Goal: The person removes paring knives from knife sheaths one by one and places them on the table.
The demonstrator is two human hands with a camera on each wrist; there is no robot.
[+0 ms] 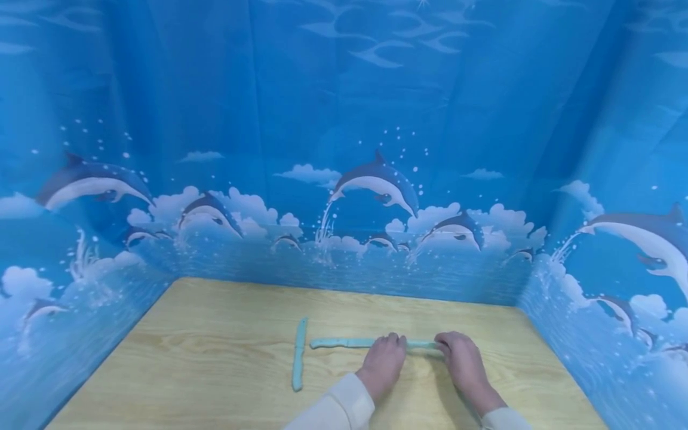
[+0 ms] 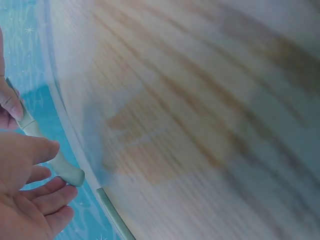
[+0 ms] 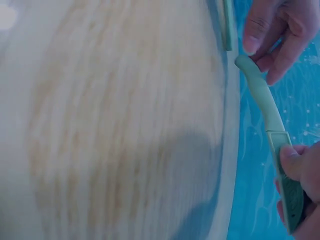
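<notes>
My right hand (image 1: 466,365) pinches the flat, patterned, sheath-like part of a light green knife (image 3: 265,102) between thumb and fingers. The smooth, curved handle of this knife points toward my left hand (image 1: 383,363). In the left wrist view, my left thumb and fingers lie spread at the handle end; whether they touch it is hard to tell. Left of my hands, a second green knife (image 1: 338,343) lies crosswise on the table, its right end by my left hand. A third green knife (image 1: 298,355) lies lengthwise farther left.
A wood-grain table (image 1: 215,358) spreads under both hands. Blue dolphin-printed sheeting (image 1: 301,263) rises along its back and both sides.
</notes>
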